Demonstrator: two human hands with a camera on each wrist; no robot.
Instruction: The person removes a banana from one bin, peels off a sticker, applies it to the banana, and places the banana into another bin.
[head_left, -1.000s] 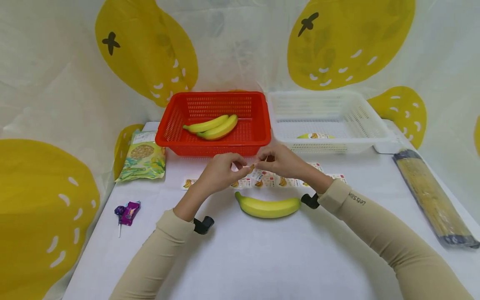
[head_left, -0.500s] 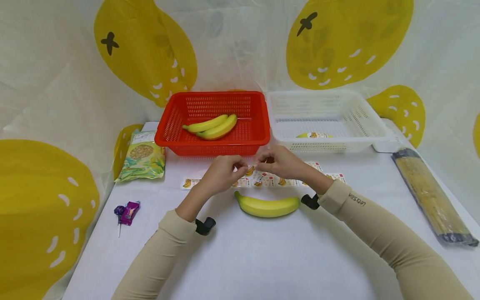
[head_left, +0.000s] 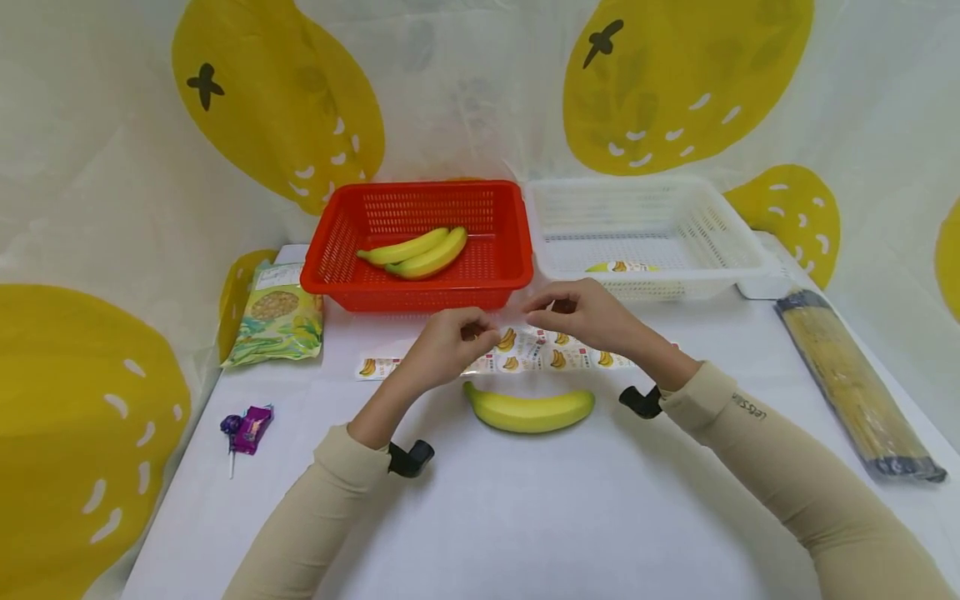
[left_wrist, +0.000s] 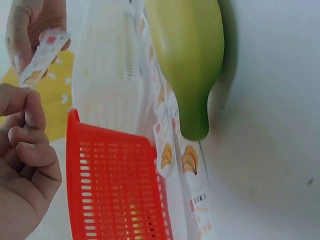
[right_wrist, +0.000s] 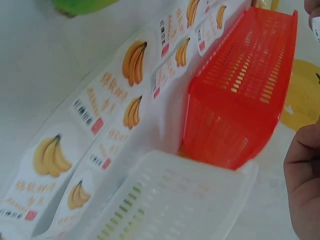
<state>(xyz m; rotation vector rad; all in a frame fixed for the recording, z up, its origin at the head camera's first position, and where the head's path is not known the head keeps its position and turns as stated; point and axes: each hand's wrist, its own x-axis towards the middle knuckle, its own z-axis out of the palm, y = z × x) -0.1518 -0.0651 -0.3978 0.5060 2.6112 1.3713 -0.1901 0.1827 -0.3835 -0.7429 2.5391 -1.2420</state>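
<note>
My left hand (head_left: 450, 350) pinches one end of a small banana label (left_wrist: 44, 57) between thumb and forefinger. A short gap to the right, my right hand (head_left: 588, 312) has its thumb and forefinger apart from the left fingertips, bent with space between them; in the left wrist view it is behind the label. Under both hands lie strips of printed banana labels (head_left: 557, 358), partly covered by the left hand and wrist. A single yellow banana (head_left: 532, 414) lies crosswise just in front of the strips, its greenish stem end to the left.
Behind the hands stand a red basket (head_left: 416, 296) holding bananas (head_left: 429, 252) and a white basket (head_left: 652, 277) with a labelled banana (head_left: 622, 267). At left are a food bag (head_left: 273, 312), a purple sweet (head_left: 253, 429) and a lollipop (head_left: 231, 427). A long noodle packet (head_left: 855, 387) lies right.
My right hand has drawn back to the right from the left fingertips, widening the gap. My left hand stays almost in place with the label. The head view has shifted slightly.
</note>
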